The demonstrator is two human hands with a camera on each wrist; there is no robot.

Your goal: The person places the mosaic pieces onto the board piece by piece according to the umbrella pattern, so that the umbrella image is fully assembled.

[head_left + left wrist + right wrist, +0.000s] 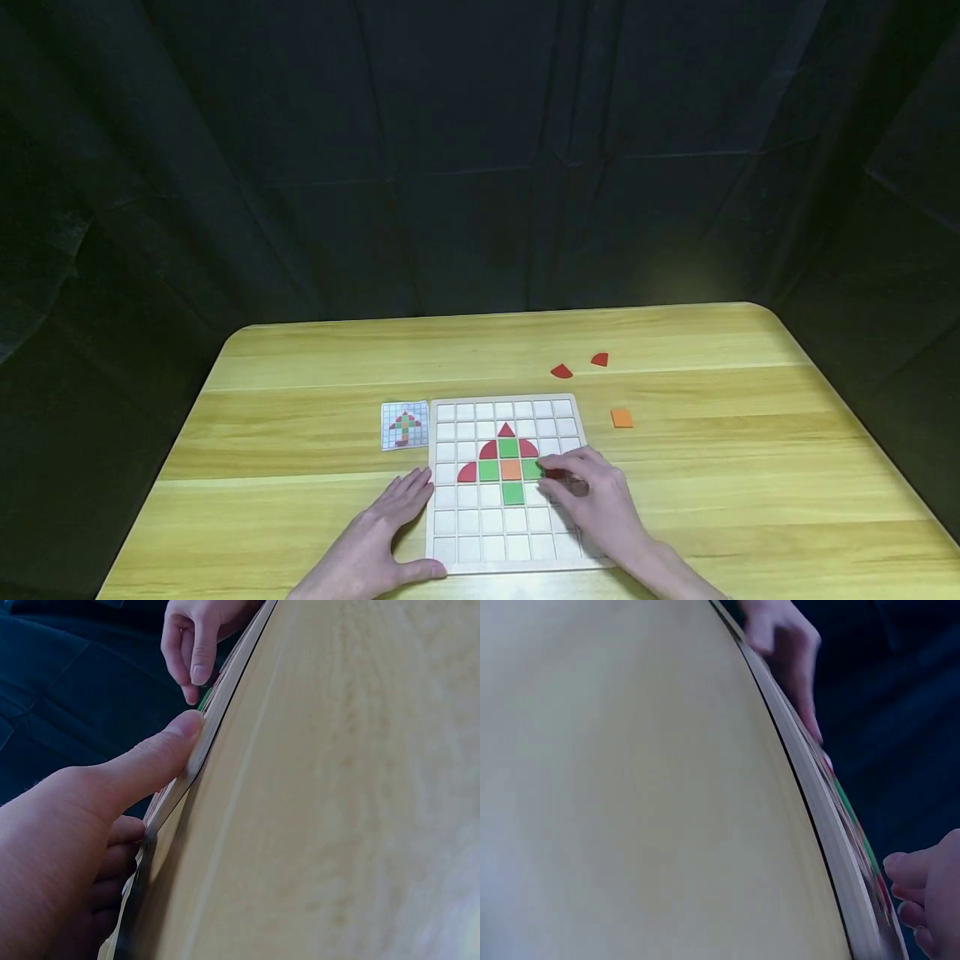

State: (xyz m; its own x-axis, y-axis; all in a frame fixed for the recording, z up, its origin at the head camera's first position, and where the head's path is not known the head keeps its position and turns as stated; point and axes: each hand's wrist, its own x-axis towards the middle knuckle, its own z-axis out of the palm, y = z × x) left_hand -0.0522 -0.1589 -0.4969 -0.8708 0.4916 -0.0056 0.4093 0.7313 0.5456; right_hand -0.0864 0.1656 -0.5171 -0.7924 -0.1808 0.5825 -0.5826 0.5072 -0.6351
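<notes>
On the table lies a pale square grid board (492, 522) carrying a pattern of red, green and orange tiles. My left hand (382, 527) rests at the board's left edge, fingers spread along it, thumb (176, 742) on the near corner. Over the board's right side, my right hand (592, 492) has bent fingers, with index and thumb tips at the right edge of a green square (531, 469). A red strip (885, 892) shows on the board near this hand. Whether the fingertips pinch a tile is hidden. Left of the green square sits an orange square (511, 470).
A small printed pattern card (405, 426) lies left of the board. Two loose red quarter-circles (562, 372) and a loose orange square (622, 418) lie beyond and to the right. Dark cloth (480, 167) hangs behind the wooden table (322, 358).
</notes>
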